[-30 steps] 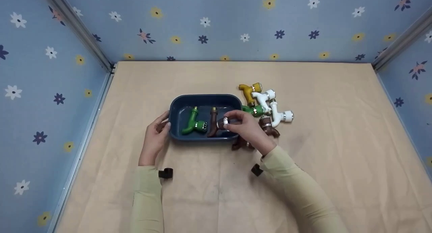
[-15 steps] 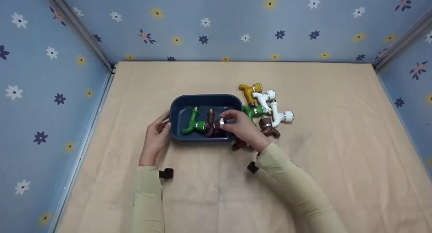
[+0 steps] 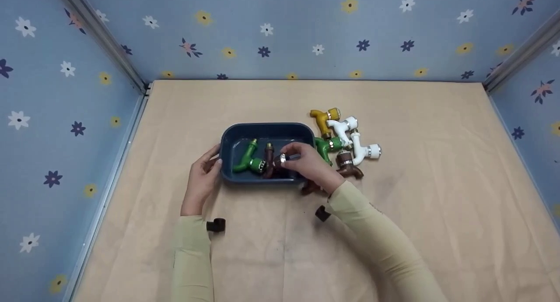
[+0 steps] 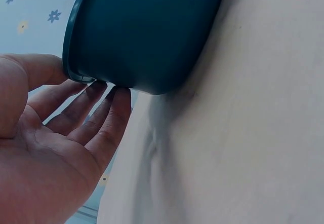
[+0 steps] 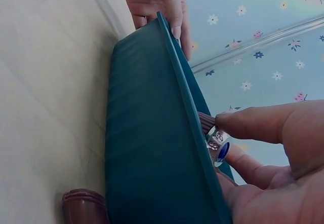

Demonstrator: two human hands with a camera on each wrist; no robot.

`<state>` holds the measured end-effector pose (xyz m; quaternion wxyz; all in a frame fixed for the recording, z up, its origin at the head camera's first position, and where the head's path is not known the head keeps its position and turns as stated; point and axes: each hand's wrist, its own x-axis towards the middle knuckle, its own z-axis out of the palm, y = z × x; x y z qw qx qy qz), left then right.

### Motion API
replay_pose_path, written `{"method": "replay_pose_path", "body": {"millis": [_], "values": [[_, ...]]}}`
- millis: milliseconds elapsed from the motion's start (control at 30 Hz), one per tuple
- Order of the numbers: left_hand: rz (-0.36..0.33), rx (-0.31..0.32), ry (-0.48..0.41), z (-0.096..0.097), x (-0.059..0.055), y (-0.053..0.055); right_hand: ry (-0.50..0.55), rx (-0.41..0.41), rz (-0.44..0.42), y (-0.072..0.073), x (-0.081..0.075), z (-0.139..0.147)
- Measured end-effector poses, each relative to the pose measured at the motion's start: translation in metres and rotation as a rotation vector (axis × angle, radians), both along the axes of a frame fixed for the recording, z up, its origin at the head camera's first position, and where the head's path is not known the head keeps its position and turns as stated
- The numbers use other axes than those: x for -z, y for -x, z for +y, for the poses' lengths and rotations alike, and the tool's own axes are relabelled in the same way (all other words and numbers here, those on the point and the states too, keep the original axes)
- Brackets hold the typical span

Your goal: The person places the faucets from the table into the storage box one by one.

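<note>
A dark blue plastic basin (image 3: 232, 177) holds a green tap (image 3: 250, 159) and a brown tap (image 3: 269, 157) side by side. My right hand (image 3: 308, 162) reaches over the basin's right side and pinches the brown tap by its silver-ringed knob. In the right wrist view, thumb and fingers close around that knob (image 5: 217, 145), which has a blue cap, just above the rim. The brown tap's knob end is partly hidden by my fingers. My left hand (image 3: 202, 179) rests against the basin's left end, with extended fingers (image 4: 114, 117) touching the outer wall under the rim.
Right of the basin lies a loose cluster: a yellow tap (image 3: 326, 118), white taps (image 3: 365, 151), another green tap (image 3: 326, 149) and brown taps (image 3: 348, 166). One brown tap (image 3: 309, 188) is partly under my right wrist. Flowered blue panels (image 3: 280, 30) enclose the cloth-covered table (image 3: 437, 170).
My right hand has moved left with the brown tap, now close against the green one. The green tap has shifted slightly left and turned. My left hand stays at the basin.
</note>
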<state>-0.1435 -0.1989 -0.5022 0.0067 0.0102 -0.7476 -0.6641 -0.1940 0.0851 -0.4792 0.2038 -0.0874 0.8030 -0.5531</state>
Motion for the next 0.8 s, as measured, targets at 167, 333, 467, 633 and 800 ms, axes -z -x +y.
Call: {"method": "replay_pose_path", "body": {"millis": [167, 333, 467, 633, 800], "values": [[0.003, 0.002, -0.001, 0.001, -0.001, 0.000, -0.010, 0.002, -0.013, 0.002, 0.000, -0.002], [0.004, 0.000, -0.001, 0.001, -0.001, 0.000, -0.021, -0.013, -0.021, 0.003, -0.001, -0.003], [0.007, -0.002, 0.008, 0.001, -0.003, -0.001, -0.028, -0.024, -0.024, 0.004, 0.000, -0.004], [0.005, -0.001, 0.007, 0.000, -0.001, 0.000, -0.030, -0.035, -0.024, 0.005, 0.001, -0.003], [0.010, -0.017, 0.004, -0.004, 0.017, 0.006, 0.025, -0.017, -0.083, 0.006, 0.002, -0.004]]}}
